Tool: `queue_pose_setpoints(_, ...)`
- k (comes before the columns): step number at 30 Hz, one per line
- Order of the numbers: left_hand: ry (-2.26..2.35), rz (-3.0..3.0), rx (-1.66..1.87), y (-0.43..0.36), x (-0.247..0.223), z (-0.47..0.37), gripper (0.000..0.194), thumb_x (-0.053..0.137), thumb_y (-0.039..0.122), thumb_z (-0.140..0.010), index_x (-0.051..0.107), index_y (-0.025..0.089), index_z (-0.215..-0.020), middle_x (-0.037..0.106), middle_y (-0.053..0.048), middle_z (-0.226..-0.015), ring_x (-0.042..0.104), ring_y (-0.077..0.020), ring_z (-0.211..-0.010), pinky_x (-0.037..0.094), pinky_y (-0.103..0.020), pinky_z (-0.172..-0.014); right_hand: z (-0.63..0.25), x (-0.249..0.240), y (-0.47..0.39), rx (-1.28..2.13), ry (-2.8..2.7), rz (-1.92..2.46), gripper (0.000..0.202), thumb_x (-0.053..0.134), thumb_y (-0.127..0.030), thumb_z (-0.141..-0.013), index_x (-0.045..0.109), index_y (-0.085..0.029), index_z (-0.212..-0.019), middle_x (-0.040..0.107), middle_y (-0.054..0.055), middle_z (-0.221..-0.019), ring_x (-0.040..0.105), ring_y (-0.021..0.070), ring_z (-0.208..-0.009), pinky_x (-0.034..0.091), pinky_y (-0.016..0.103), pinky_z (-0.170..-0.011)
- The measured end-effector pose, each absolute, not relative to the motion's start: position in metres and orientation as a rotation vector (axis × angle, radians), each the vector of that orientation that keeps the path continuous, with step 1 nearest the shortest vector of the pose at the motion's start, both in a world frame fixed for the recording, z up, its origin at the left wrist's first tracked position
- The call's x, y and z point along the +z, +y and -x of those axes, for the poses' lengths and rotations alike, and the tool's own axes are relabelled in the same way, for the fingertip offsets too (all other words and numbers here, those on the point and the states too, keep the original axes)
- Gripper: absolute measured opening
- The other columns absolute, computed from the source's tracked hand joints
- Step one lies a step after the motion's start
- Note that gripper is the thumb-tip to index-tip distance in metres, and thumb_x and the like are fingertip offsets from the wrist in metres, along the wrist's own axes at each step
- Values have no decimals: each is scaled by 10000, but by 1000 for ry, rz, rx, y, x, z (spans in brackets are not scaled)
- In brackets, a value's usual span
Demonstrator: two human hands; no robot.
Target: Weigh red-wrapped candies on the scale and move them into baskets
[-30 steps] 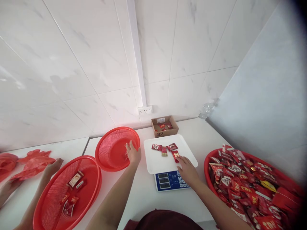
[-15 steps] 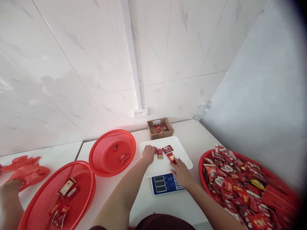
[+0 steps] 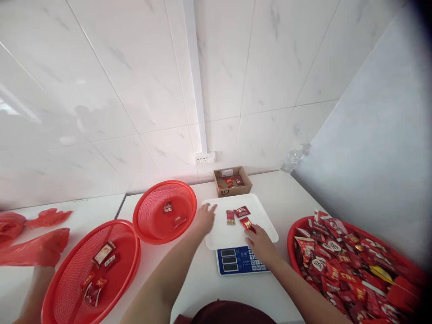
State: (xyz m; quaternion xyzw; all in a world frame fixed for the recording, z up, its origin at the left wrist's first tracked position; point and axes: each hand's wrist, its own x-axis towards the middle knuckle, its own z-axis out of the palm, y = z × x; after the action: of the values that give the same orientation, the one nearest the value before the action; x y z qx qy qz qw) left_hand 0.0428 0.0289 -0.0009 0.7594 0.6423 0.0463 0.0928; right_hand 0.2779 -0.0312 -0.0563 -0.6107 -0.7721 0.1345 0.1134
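Observation:
On the white tray (image 3: 222, 236) of a scale lie a red and gold snack packet (image 3: 230, 218) and a dark red packet (image 3: 242, 211). My right hand (image 3: 261, 243) is over the tray's right part, its fingers closed on the lower end of a red packet with yellow print (image 3: 246, 222). My left hand (image 3: 205, 219) hovers at the tray's left edge with fingers apart and nothing in it. Below the tray shows the scale's blue panel (image 3: 241, 260). Just left of that hand stands a round red basket (image 3: 143, 213) with a couple of packets (image 3: 168, 207) inside.
At near left is another red basket (image 3: 60, 288) with several packets. A full basket of red packets (image 3: 340, 265) fills the right. A cardboard box (image 3: 232, 192) stands behind the tray. Far left, another person's hand (image 3: 50, 247) is inside a red plastic bag (image 3: 20, 252).
My left hand has moved left off the packets and opened; the packet beside it has gone from the tray. The far basket's upper packet looks bigger. The other person's hand has entered a bag.

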Motion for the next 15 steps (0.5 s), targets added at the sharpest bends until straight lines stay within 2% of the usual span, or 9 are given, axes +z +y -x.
queue_pose_setpoints(3,1687,-2317,77,24,-9,-89,374,427,287,-892,493,357,-1254,540,-41,-1239,476,-214,-1136,383,-363,-957,-278,-51,-31,387,-2260,1772,344,436,-216,-818,664,-170,-1073,561,151,-1240,469,299,-1193,335,418,-1020)
queue_pose_setpoints(7,1617,-2266,21,26,-12,-115,290,465,374,-868,608,263,-1095,562,-98,-1191,501,-268,-1099,417,-406,-904,-278,-45,-33,375,-2307,1783,342,423,-196,-815,669,-190,-1053,572,135,-1230,478,292,-1184,335,430,-1022)
queue_pose_setpoints(11,1711,-2120,28,31,-10,-98,244,492,278,-843,588,205,-1056,601,-125,-1100,554,-263,-1027,453,-368,-816,-279,-44,-33,363,-2300,1799,335,425,-209,-815,666,-207,-1046,582,109,-1210,508,262,-1136,375,388,-995)
queue_pose_setpoints(15,1901,-1930,167,30,-2,-52,234,410,157,-852,535,211,-1042,644,-80,-980,610,-192,-885,447,-286,-745,-280,-47,-31,394,-2277,1803,312,421,-239,-826,670,-204,-1011,586,99,-1182,516,246,-1100,394,353,-962)
